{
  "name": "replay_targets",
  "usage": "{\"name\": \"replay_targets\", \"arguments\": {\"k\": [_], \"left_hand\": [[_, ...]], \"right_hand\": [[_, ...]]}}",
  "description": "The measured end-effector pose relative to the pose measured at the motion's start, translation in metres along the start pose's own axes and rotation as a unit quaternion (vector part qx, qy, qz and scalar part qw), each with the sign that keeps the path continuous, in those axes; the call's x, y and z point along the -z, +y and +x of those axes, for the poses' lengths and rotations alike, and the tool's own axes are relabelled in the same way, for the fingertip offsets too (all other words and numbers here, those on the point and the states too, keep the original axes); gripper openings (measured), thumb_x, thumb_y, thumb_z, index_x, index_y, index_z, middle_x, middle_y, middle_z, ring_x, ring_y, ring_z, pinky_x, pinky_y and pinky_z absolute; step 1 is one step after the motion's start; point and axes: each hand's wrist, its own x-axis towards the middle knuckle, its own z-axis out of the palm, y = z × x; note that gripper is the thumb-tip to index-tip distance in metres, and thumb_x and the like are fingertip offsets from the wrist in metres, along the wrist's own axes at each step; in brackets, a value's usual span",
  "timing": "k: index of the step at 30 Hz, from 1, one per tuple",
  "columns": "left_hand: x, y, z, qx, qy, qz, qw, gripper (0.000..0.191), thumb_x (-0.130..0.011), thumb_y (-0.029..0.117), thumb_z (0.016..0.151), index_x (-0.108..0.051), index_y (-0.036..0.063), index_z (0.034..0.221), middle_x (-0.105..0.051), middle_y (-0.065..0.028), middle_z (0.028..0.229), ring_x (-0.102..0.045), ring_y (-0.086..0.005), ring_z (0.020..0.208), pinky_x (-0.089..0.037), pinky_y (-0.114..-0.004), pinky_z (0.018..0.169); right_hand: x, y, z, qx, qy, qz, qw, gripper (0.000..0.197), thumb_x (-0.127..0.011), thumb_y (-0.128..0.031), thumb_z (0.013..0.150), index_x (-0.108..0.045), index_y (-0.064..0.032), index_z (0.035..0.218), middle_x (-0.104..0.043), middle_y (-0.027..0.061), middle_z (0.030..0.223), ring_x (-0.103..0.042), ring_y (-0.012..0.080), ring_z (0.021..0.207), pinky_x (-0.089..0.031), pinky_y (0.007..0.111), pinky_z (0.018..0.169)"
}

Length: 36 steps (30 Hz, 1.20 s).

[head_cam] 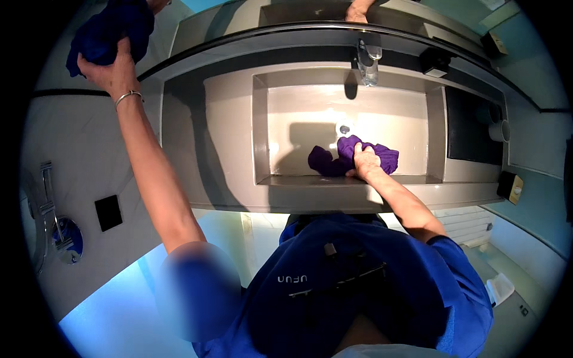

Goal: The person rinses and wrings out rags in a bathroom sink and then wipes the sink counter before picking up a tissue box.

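At the upper left, my left hand [109, 74], with a metal bracelet at its wrist, grips a bunched dark blue cloth [112, 31]. The cloth is up at the mirror [233, 18] above the counter; whether it touches the glass I cannot tell. My right hand [367, 162] is down in the rectangular sink basin [300, 103], its fingers closed on a crumpled purple cloth [329, 164]. That cloth lies near the basin's front wall, just below the round drain [344, 129]. A chrome faucet [369, 65] stands behind the basin.
To the right, a dark tray [468, 129] carries a white cup [499, 130]. A black box [435, 65] sits behind the basin, and another box [509, 187] is at the counter's right end. A round mirror on a chrome arm [47, 188] and a black plate [108, 212] are on the left wall.
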Motion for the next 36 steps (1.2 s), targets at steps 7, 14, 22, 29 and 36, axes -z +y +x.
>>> {"name": "replay_targets", "arguments": {"k": [7, 14, 22, 29, 36], "left_hand": [[0.03, 0.014, -0.002, -0.086, -0.048, 0.202, 0.975, 0.089, -0.082, 0.018, 0.059, -0.033, -0.0023, 0.129, -0.04, -0.0224, 0.124, -0.043, -0.0347, 0.115, -0.036, -0.04, 0.1], [0.011, 0.024, -0.007, -0.101, -0.037, 0.168, 0.98, 0.088, -0.082, 0.022, 0.058, -0.034, 0.0031, 0.129, -0.042, -0.0226, 0.121, -0.044, -0.037, 0.112, -0.037, -0.042, 0.098], [0.051, -0.04, -0.058, -0.036, -0.225, 0.076, 0.971, 0.07, -0.075, 0.0, 0.056, -0.05, 0.0064, 0.121, -0.051, -0.0129, 0.122, -0.048, -0.0301, 0.116, -0.037, -0.037, 0.1], [0.044, -0.04, -0.291, 0.068, -0.504, 0.122, 0.852, 0.066, -0.067, 0.003, 0.051, -0.056, 0.0232, 0.113, -0.037, -0.0092, 0.139, -0.025, -0.0435, 0.129, -0.031, -0.05, 0.101], [0.038, 0.034, -0.334, 0.246, -0.635, -0.263, 0.683, 0.059, -0.065, -0.004, 0.059, -0.057, 0.0104, 0.116, -0.057, -0.0099, 0.114, -0.052, -0.0255, 0.11, -0.037, -0.039, 0.1]], "right_hand": [[0.036, -0.027, 0.022, 0.145, -0.016, 0.257, 0.955, 0.056, -0.077, -0.022, 0.066, -0.052, 0.0004, 0.111, -0.063, 0.0165, 0.104, -0.059, 0.0268, 0.101, -0.046, 0.034, 0.088], [0.082, -0.194, 0.078, 0.299, 0.061, 0.438, 0.845, 0.081, -0.079, -0.037, 0.061, -0.037, -0.002, 0.121, -0.057, 0.0211, 0.112, -0.054, 0.032, 0.108, -0.041, 0.039, 0.093], [0.041, -0.213, 0.072, 0.256, 0.077, 0.529, 0.806, 0.077, -0.075, -0.029, 0.064, -0.036, -0.0002, 0.123, -0.059, 0.0176, 0.109, -0.058, 0.0316, 0.101, -0.043, 0.039, 0.091], [-0.003, -0.095, 0.038, 0.018, -0.304, 0.704, 0.642, 0.042, -0.064, -0.01, 0.075, -0.056, -0.0021, 0.115, -0.063, 0.0112, 0.107, -0.062, 0.0215, 0.093, -0.05, 0.033, 0.081], [0.019, 0.032, -0.048, 0.146, -0.194, 0.922, 0.302, 0.045, -0.053, -0.012, 0.085, -0.043, 0.0053, 0.125, -0.054, 0.0212, 0.12, -0.055, 0.0301, 0.11, -0.042, 0.043, 0.099]]}}
